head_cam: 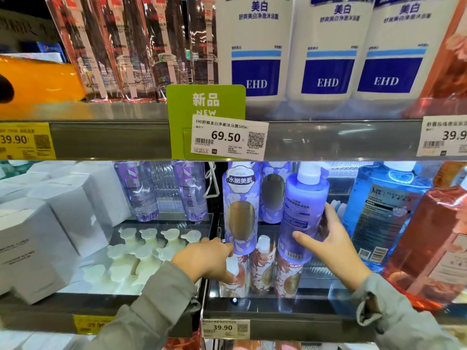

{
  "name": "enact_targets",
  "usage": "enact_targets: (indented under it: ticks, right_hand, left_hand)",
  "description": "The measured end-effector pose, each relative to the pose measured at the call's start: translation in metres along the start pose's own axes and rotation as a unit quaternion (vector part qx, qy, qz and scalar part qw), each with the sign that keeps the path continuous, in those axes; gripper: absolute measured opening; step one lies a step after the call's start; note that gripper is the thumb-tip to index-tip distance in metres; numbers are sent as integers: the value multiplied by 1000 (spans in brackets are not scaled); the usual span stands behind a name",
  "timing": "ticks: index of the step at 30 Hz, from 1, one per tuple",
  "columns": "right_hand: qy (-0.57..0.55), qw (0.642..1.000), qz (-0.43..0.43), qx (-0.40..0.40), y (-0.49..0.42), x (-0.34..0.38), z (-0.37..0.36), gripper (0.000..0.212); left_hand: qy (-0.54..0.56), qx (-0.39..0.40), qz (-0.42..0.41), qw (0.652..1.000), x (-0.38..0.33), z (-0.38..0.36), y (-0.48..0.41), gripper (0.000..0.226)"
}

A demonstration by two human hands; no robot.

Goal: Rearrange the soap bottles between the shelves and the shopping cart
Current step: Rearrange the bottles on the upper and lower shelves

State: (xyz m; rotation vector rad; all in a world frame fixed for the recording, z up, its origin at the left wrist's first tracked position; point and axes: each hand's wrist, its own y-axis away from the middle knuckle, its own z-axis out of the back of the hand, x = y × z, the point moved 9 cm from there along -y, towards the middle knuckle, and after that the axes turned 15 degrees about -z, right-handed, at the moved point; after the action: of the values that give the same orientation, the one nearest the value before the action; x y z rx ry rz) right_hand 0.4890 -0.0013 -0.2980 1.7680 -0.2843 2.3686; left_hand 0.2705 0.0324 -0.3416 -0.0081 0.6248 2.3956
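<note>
In the lower middle of the frame the right hand (331, 246) grips a purple bottle (303, 210) with a white cap. The thumb lies across the bottle's front and the fingers (331, 213) wrap round its right side. The bottle leans a little and sits above the front row of the lower shelf (303, 324), its base just over the rightmost of three orange bottles. To the left, the left hand (204, 258) reaches in with its fingers curled down over the white top of the leftmost orange bottle (235, 276). Directly behind that bottle stands an upright floral bottle (240, 210) with a gold oval on its front. A blue bottle (379, 215) stands at right, near the right hand. At lower left are white boxes (50, 223) and pale bear-capped bottles (141, 253). Across the upper right, white EHD bottles (326, 59) line the upper shelf, and a 69.50 price tag (227, 137) hangs on its edge at centre.
</note>
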Motion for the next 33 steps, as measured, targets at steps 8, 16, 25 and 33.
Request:
enact_targets:
  ticks: [8, 16, 25, 33]
  right_hand:
    - [119, 973, 20, -196, 7, 10, 5, 73]
    - [-23, 1000, -15, 0, 6, -5, -6, 80]
    - [121, 969, 6, -217, 11, 8, -2, 76]
    - [20, 999, -17, -19, 4, -17, -12, 89]
  left_hand:
    - [0, -6, 1, 1000, -7, 11, -4, 66]
    - [-31, -24, 6, 999, -4, 10, -5, 65]
    - [-46, -57, 4, 997, -4, 11, -8, 55]
    - [-47, -87, -5, 995, 0, 12, -9, 49]
